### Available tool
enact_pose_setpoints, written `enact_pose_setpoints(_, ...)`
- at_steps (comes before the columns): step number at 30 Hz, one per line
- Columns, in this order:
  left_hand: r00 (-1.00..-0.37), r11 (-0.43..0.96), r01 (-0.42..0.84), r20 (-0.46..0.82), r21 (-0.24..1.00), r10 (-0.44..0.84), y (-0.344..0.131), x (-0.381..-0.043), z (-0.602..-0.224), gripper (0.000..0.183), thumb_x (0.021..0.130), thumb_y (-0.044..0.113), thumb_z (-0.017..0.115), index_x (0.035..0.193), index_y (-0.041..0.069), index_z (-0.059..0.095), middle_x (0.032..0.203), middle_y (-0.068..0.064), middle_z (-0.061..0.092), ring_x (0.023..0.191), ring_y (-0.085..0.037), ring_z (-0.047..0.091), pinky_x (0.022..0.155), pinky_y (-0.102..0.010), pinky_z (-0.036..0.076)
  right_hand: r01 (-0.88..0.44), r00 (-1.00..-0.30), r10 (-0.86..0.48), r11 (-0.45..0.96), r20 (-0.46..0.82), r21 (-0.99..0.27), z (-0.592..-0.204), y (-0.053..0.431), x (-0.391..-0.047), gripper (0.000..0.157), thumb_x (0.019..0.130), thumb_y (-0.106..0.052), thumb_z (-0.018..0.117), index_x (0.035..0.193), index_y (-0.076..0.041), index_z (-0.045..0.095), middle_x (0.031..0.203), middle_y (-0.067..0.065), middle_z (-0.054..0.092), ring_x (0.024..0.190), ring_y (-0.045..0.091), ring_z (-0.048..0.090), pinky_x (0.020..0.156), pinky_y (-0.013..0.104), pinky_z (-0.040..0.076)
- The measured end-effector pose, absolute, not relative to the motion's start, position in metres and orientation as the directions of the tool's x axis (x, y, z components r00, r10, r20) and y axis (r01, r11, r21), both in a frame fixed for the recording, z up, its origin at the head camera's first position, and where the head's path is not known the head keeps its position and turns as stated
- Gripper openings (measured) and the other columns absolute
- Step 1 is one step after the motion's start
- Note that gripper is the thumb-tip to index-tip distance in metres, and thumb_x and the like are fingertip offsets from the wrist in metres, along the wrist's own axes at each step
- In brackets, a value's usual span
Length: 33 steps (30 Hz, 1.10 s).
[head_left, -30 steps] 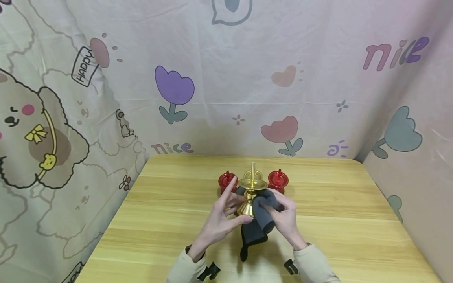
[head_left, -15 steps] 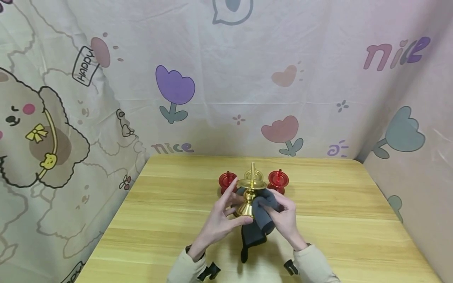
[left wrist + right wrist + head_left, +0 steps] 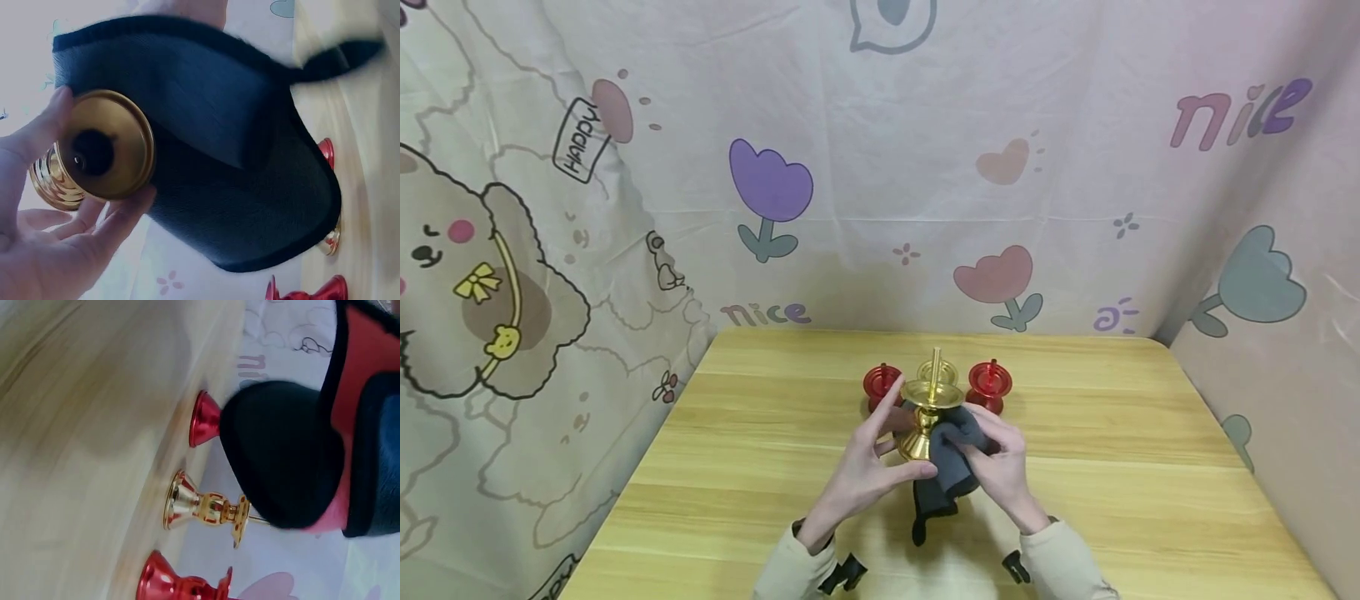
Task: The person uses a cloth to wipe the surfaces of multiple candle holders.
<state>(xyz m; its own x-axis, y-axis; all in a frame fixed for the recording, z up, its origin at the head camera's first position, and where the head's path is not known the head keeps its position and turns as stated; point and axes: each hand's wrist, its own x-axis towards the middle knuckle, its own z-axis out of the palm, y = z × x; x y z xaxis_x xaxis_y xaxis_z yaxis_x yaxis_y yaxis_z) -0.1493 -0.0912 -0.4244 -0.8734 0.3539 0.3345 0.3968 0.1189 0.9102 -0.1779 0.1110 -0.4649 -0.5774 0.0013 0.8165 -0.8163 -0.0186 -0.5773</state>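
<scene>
A gold candlestick (image 3: 917,443) with a wide dish and a thin spike is raised above the table, tilted a little. My left hand (image 3: 867,468) grips its base, thumb at the near edge and fingers on the far side. The left wrist view looks at the underside of the base (image 3: 134,147), dark in the middle. My right hand (image 3: 1004,467) pinches a folded dark grey cloth (image 3: 953,460) against the right side of the candlestick. A corner with a black loop dangles below. The cloth hides the right hand's fingertips and part of the stem.
Behind the hands a second gold candlestick (image 3: 212,507) stands between a red candlestick (image 3: 989,382) on the right and another red candlestick (image 3: 882,383) on the left. They rest on a wooden table (image 3: 760,417), with a printed curtain (image 3: 865,167) behind it.
The held candlestick has shifted slightly left and tipped a bit more. The cloth has slid slightly left along with it, and its hanging corner sits a little higher. Both hands stay nearly in place.
</scene>
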Motion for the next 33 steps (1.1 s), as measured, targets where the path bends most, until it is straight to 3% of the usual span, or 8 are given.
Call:
enact_pose_setpoints(6,-0.864,0.093,0.381,0.319,0.92,0.388,-0.0916,-0.1479,-0.4237,0.101,0.088,0.011,0.078,0.162,0.032,0.014,0.13,-0.017,0.063,0.128,-0.032,0.06,0.108,-0.047,0.05,-0.669,-0.743,0.002,-0.04,0.669,-0.742,-0.462,0.1148,-0.1741,0.034,0.074,0.025,0.067,0.102,0.006,0.073,0.108,-0.02,0.073,0.093,-0.005,0.067,0.077,0.011,0.054)
enact_pose_setpoints(9,-0.875,0.122,0.363,0.293,0.924,0.384,-0.0905,-0.1472,-0.4222,0.104,0.084,0.014,0.082,0.162,0.035,0.015,0.137,-0.014,0.057,0.128,-0.033,0.057,0.106,-0.054,0.05,-0.712,-0.702,0.006,0.004,0.712,-0.702,-0.4631,0.1133,-0.1733,0.033,0.071,0.026,0.07,0.101,0.01,0.073,0.112,-0.016,0.073,0.1,-0.002,0.068,0.084,0.013,0.054)
enact_pose_setpoints(13,-0.881,0.136,0.379,0.311,0.915,0.356,-0.0903,-0.1475,-0.423,0.111,0.077,0.014,0.088,0.161,0.035,0.018,0.133,-0.013,0.056,0.122,-0.027,0.058,0.1,-0.046,0.055,-0.806,-0.592,0.006,0.017,0.806,-0.592,-0.465,0.1094,-0.1741,0.039,0.067,0.027,0.072,0.1,0.008,0.075,0.115,-0.005,0.073,0.105,0.004,0.069,0.09,0.016,0.054)
enact_pose_setpoints(17,-0.862,0.104,0.419,0.36,0.902,0.356,-0.0915,-0.1486,-0.4242,0.108,0.081,0.009,0.084,0.162,0.029,0.017,0.124,-0.016,0.061,0.118,-0.027,0.063,0.099,-0.037,0.056,-0.754,-0.657,0.028,-0.021,0.754,-0.656,-0.4639,0.1085,-0.1735,0.042,0.07,0.028,0.069,0.103,0.003,0.075,0.11,-0.012,0.074,0.097,-0.001,0.069,0.081,0.012,0.054)
enact_pose_setpoints(21,-0.863,0.094,0.393,0.332,0.915,0.38,-0.0918,-0.149,-0.4237,0.101,0.087,0.009,0.079,0.162,0.03,0.016,0.127,-0.017,0.063,0.125,-0.032,0.062,0.107,-0.042,0.051,-0.655,-0.755,0.054,-0.067,0.653,-0.752,-0.4634,0.1104,-0.1731,0.045,0.075,0.026,0.066,0.106,-0.004,0.076,0.103,-0.018,0.074,0.087,-0.006,0.066,0.07,0.009,0.053)
enact_pose_setpoints(25,-0.885,0.134,0.346,0.276,0.929,0.375,-0.0913,-0.1486,-0.4226,0.104,0.084,0.015,0.083,0.161,0.037,0.017,0.144,-0.013,0.052,0.134,-0.031,0.053,0.109,-0.051,0.048,-0.705,-0.709,0.032,-0.015,0.704,-0.709,-0.4641,0.1112,-0.173,0.041,0.072,0.026,0.07,0.104,0.0,0.076,0.111,-0.015,0.074,0.098,-0.002,0.068,0.082,0.012,0.054)
enact_pose_setpoints(29,-0.887,0.141,0.369,0.303,0.919,0.349,-0.0912,-0.1484,-0.4216,0.107,0.079,0.014,0.087,0.161,0.035,0.02,0.139,-0.013,0.052,0.127,-0.027,0.054,0.102,-0.051,0.054,-0.785,-0.619,0.01,0.03,0.786,-0.619,-0.4642,0.1098,-0.1733,0.04,0.067,0.027,0.073,0.102,0.007,0.075,0.116,-0.009,0.072,0.106,0.002,0.068,0.091,0.015,0.053)
enact_pose_setpoints(33,-0.865,0.109,0.41,0.348,0.905,0.36,-0.0932,-0.1489,-0.4226,0.103,0.084,0.009,0.082,0.162,0.028,0.018,0.123,-0.016,0.06,0.119,-0.032,0.062,0.1,-0.046,0.055,-0.734,-0.68,0.035,-0.022,0.733,-0.679,-0.462,0.1089,-0.1726,0.044,0.071,0.027,0.069,0.103,-0.002,0.077,0.109,-0.014,0.074,0.095,-0.002,0.068,0.08,0.011,0.053)
